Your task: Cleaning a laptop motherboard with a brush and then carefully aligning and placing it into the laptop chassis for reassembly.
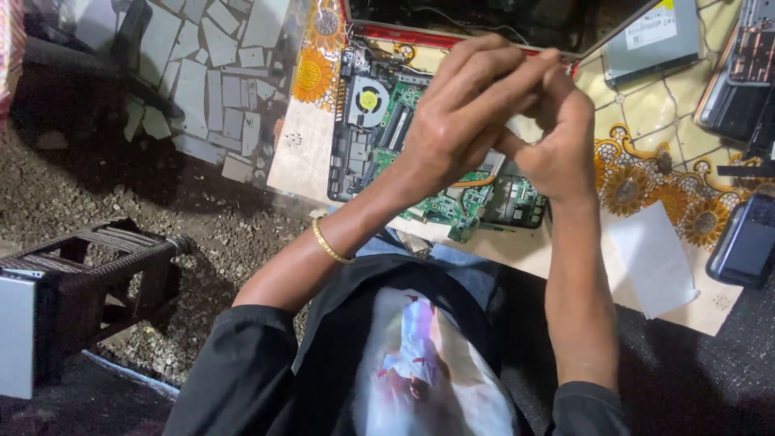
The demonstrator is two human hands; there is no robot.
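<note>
One view only: your head camera, so nothing is shared with a second view. It looks steeply down and forward from above your chest; your own black shirt fills the bottom edge and both forearms run up from there. It sits close: your left hand [464,113] and right hand [557,137] meet just above frame centre and cover much of the open laptop base [379,137]. The frame is tilted, so the near edge of the sunflower-patterned table [646,105] runs diagonally from upper left to lower right. Gravel ground and a black stool [89,274] take the left side. The table's far edge is cut off at the top.
</note>
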